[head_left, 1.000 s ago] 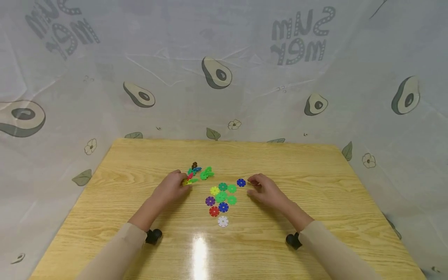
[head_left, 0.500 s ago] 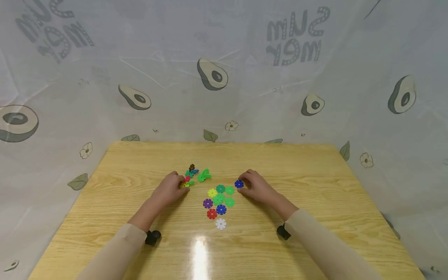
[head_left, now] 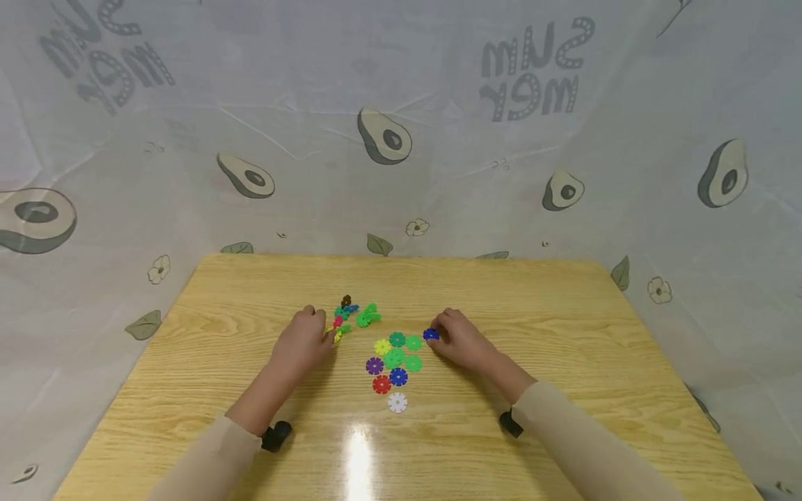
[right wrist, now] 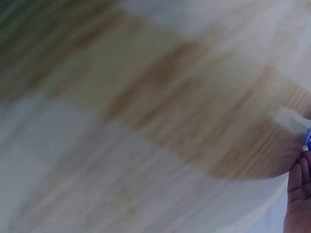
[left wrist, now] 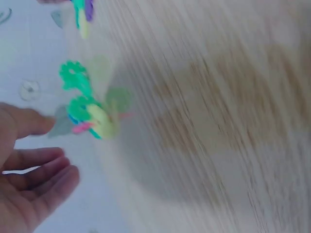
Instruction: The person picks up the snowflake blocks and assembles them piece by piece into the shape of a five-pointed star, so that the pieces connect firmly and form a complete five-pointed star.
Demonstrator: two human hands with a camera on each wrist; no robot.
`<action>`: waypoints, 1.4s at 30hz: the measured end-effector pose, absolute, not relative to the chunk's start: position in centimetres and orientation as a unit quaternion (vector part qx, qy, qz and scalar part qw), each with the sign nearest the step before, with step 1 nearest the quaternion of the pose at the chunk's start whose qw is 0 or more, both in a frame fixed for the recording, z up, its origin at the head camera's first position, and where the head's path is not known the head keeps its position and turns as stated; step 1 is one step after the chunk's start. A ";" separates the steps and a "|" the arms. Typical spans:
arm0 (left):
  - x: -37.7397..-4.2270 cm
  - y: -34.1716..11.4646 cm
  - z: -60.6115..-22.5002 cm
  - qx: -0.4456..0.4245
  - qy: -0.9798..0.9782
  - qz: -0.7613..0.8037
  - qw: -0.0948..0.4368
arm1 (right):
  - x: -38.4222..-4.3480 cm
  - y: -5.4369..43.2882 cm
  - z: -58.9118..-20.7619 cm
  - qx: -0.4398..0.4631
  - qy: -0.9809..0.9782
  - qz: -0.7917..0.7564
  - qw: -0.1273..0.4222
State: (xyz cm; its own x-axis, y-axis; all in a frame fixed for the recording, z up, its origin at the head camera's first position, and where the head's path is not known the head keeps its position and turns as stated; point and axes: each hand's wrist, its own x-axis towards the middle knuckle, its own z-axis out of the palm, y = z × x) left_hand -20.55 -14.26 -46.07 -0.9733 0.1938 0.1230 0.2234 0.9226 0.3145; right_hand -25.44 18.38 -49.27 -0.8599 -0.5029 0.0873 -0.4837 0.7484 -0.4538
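My left hand (head_left: 303, 342) is beside a joined cluster of notched plastic snowflake discs. In the left wrist view its thumb and relaxed fingers (left wrist: 51, 167) stand apart, just short of the cluster (left wrist: 92, 116). That cluster includes a yellow disc (head_left: 337, 337), a pink disc (head_left: 338, 321), and teal and blue ones, with a brown disc (head_left: 347, 300) at the far end. On the other side, my right hand (head_left: 460, 337) pinches a dark blue snowflake disc (head_left: 430, 335) between thumb and fingers. In the right wrist view only a sliver of blue disc (right wrist: 308, 139) shows at the edge.
Between the hands lie several loose discs, among them a purple disc (head_left: 374, 366), a red disc (head_left: 381, 384), another blue disc (head_left: 398, 376) and a white disc (head_left: 397, 402). Joined green discs (head_left: 367, 316) sit farther back. A patterned sheet (head_left: 401, 202) stands behind the wooden table (head_left: 501, 292).
My right hand has moved left to the dark blue disc and taken hold of it; the disc has tilted. At the left hand, the yellow disc has shifted slightly. The head view has shifted a little.
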 end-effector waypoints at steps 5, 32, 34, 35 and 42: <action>-18.8 -12.4 -45.5 -0.171 -0.965 -0.184 0.071 | -25.3 18.3 -49.1 -0.241 0.940 -0.241 0.030; -17.5 -7.8 -48.0 -0.335 -0.931 -0.141 -0.032 | -23.5 19.5 -48.9 -0.186 0.912 -0.360 0.066; -17.6 -7.6 -47.9 -0.332 -0.932 -0.141 -0.039 | -23.5 19.5 -48.9 -0.187 0.913 -0.357 0.066; -17.6 -7.5 -47.8 -0.330 -0.932 -0.142 -0.041 | -23.4 19.5 -48.9 -0.188 0.913 -0.356 0.066; -17.9 -7.5 -47.9 -0.321 -0.927 -0.179 -0.069 | -23.4 19.5 -49.0 -0.197 0.914 -0.349 0.062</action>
